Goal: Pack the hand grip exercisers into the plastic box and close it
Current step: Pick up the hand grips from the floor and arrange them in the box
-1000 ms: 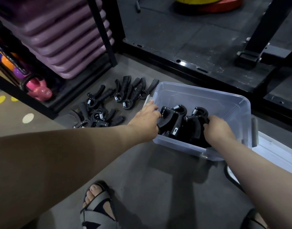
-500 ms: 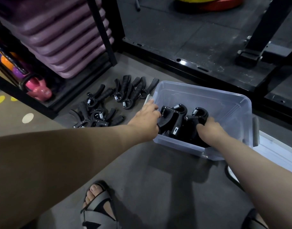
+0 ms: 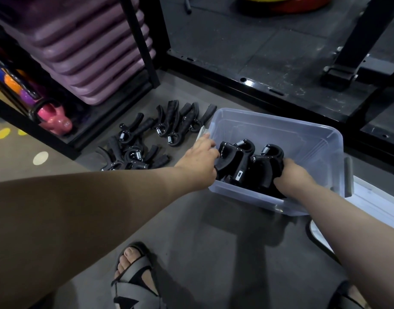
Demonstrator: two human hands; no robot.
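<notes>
The right hand (image 3: 292, 175) has slid left; it and the left hand (image 3: 198, 159) each clutch one of two exercisers (image 3: 236, 161) in one plastic box (image 3: 280, 126). At ten o'clock lies a tangled pile (image 3: 147, 141), not countable.

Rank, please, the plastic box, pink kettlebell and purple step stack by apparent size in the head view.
1. purple step stack, though partly cropped
2. plastic box
3. pink kettlebell, clearly smallest

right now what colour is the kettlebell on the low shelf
Pink. The kettlebell shows best in the head view, at the far left.
</notes>
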